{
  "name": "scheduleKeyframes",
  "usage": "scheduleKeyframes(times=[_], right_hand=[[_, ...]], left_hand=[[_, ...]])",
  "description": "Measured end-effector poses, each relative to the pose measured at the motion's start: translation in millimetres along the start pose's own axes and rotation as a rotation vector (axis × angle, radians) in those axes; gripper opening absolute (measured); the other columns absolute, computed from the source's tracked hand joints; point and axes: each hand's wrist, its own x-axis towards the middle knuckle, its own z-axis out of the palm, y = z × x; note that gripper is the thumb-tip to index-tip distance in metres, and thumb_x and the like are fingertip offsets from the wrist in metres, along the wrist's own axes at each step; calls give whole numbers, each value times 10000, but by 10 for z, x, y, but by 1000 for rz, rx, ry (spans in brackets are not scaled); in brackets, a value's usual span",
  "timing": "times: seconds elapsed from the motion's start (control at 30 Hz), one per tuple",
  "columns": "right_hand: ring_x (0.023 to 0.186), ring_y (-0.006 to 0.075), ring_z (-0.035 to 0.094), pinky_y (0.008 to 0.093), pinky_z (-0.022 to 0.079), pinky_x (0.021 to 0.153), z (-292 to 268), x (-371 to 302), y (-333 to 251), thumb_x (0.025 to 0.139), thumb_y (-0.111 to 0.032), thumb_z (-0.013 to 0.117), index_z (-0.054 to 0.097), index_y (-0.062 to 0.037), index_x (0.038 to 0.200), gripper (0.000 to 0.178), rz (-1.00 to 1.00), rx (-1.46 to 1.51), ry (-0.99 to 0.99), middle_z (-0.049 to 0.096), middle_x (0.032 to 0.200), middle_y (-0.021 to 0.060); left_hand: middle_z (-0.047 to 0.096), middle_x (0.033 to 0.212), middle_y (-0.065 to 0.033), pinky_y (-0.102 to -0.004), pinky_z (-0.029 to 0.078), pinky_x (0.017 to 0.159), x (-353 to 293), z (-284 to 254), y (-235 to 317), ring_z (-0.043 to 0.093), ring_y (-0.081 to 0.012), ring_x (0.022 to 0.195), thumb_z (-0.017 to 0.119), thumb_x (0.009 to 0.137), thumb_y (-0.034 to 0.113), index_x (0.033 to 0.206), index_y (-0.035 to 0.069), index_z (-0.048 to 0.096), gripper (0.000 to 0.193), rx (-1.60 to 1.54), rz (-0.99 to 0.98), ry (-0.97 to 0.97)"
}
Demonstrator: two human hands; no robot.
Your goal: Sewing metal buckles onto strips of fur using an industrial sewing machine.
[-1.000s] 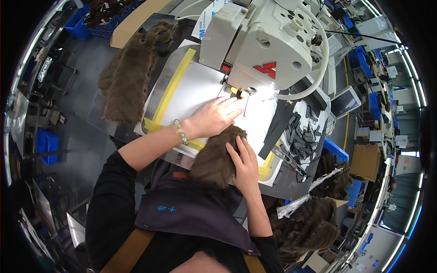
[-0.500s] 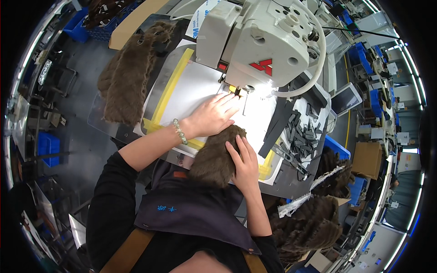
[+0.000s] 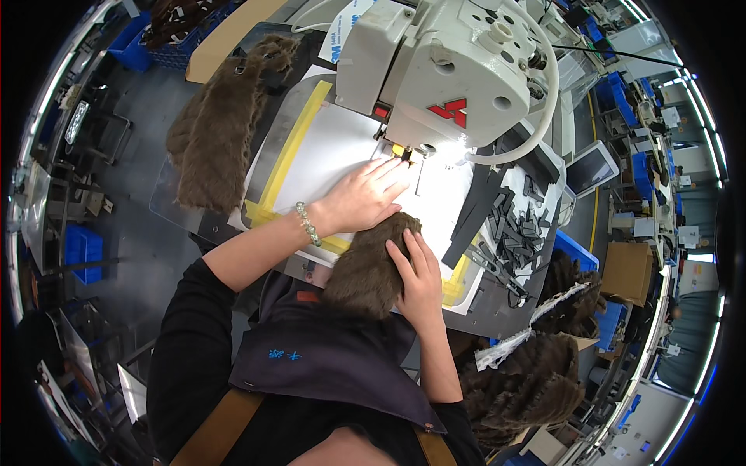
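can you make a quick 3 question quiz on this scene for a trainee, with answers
1. Multiple choice: on which side is the bracelet worn?
a) right
b) left
c) both

2. True or false: the right hand is touching brown fur.

3. Fill in the blank: the long tape along the left side of the white sheet is ____ in colour.

Key:
1. b
2. true
3. yellow
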Motion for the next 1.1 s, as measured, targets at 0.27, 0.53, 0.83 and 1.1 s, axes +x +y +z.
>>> scheduleKeyframes(times=[0.27,0.53,0.83,1.1], right_hand=[[1248,360,456,451,392,1019,1,-5,1,666,14,622,575,-118,1271,621,3,7,-7,478,1368,159],[1247,363,456,452,392,1017,-4,0,-5,660,10,631,576,-118,1270,625,9,11,-5,477,1368,160],[1237,367,465,453,398,1012,-13,2,-10,661,-4,640,579,-116,1267,619,1,14,-3,485,1358,167],[1199,349,495,430,418,994,-8,-10,9,677,75,560,596,-101,1241,592,50,107,37,536,1303,135]], left_hand=[[495,1319,-242,-435,313,1094,-9,-4,6,429,-363,1281,594,884,279,1198,7,527,421,-4,-7,-1],[480,1338,-251,-436,302,1101,-5,0,9,409,-366,1303,594,883,281,1186,12,540,408,-20,-19,-6],[479,1338,-253,-438,311,1095,-2,-24,18,416,-368,1296,598,861,232,1183,7,546,395,-50,-14,12],[470,1377,-191,-407,319,1093,-277,-480,-2,418,-300,1310,659,679,100,1224,17,539,564,-288,-11,-295]])
